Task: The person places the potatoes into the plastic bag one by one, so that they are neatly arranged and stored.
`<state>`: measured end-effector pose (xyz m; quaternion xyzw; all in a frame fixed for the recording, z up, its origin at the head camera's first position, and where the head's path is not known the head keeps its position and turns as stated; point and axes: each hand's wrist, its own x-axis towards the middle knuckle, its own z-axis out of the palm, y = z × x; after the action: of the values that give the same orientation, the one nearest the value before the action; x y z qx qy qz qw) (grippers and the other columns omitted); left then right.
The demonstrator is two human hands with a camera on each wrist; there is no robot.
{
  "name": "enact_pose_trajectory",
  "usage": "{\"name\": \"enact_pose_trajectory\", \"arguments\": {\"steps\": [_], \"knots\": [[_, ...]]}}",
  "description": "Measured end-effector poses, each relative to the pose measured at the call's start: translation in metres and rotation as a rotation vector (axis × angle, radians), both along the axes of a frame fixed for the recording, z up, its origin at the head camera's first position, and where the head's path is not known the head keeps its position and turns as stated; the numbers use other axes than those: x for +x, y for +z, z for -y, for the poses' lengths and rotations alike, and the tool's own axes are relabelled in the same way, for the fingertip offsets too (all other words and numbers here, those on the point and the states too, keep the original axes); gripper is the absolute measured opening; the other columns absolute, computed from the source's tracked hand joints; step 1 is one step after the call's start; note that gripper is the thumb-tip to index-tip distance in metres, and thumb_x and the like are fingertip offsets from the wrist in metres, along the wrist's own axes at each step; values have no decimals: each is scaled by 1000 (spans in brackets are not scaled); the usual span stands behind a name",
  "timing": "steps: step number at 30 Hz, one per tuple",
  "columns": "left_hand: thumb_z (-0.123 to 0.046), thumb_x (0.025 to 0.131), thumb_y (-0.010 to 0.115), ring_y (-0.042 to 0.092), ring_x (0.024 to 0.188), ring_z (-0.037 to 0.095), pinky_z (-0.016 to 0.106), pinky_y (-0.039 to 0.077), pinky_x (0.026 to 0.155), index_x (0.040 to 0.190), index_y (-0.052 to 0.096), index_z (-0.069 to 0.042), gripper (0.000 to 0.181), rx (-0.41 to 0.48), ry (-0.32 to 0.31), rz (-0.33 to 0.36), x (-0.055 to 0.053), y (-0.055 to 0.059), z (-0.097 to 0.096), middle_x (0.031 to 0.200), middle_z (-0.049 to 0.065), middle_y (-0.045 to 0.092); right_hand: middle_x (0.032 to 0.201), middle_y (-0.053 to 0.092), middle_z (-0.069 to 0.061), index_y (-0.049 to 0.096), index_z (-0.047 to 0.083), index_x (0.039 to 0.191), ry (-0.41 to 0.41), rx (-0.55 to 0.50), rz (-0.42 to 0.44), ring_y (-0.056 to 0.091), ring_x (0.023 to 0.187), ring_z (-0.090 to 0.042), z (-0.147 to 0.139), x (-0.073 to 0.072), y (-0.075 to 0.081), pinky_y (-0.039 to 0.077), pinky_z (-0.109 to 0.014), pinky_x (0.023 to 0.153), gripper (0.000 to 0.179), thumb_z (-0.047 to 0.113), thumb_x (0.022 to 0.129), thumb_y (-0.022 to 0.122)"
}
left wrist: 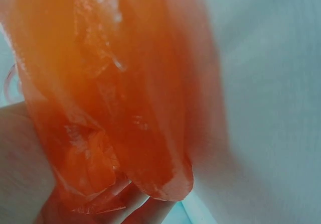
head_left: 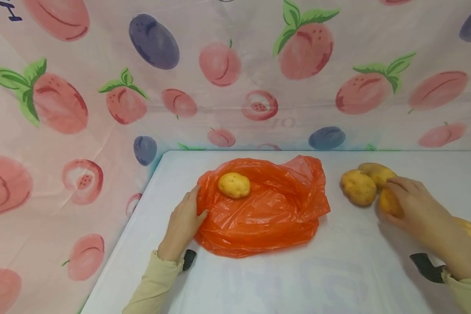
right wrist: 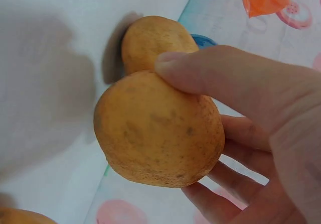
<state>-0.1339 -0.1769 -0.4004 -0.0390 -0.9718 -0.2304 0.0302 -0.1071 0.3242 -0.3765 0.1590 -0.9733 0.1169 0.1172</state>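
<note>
An orange plastic bag lies spread with its mouth open, and one potato rests inside near its left side. My left hand holds the bag's left edge, thumb over the rim and fingers along the outside. In the left wrist view the thin orange film covers part of those fingers. On the right, my right hand grips a potato between thumb and fingers. Just beyond it are a round potato and a longer potato, side by side.
Another potato lies partly hidden behind my right wrist. All this is on a white-covered table. A fruit-printed cloth hangs along the table's back and left sides. Dark straps show at both wrists.
</note>
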Motion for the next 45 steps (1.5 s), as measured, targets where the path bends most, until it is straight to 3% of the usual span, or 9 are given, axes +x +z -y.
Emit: {"name": "enact_pose_trajectory", "arguments": {"steps": [13, 24, 45], "knots": [[-15, 89, 76, 61, 113, 35, 52, 53, 96, 150, 36, -3, 74, 5, 16, 17, 1, -1, 2, 132, 20, 57, 126, 48, -34, 53, -18, 121, 144, -59, -200, 42, 115, -52, 11, -5, 15, 28, -58, 115, 71, -6, 59, 85], [-13, 88, 76, 61, 113, 34, 51, 53, 96, 150, 35, -2, 75, 3, 7, 11, 1, -1, 2, 133, 20, 56, 132, 50, -24, 55, -10, 124, 181, -106, -182, 42, 120, -45, 40, -5, 34, 33, -56, 113, 73, -2, 61, 90], [-15, 89, 76, 61, 113, 34, 51, 53, 97, 151, 35, -4, 75, -9, 16, 28, -2, -3, -2, 133, 19, 56, 129, 53, -25, 57, -7, 122, 247, -65, -221, 45, 125, -44, 85, -16, 58, 45, -66, 95, 64, 3, 67, 88]]}}
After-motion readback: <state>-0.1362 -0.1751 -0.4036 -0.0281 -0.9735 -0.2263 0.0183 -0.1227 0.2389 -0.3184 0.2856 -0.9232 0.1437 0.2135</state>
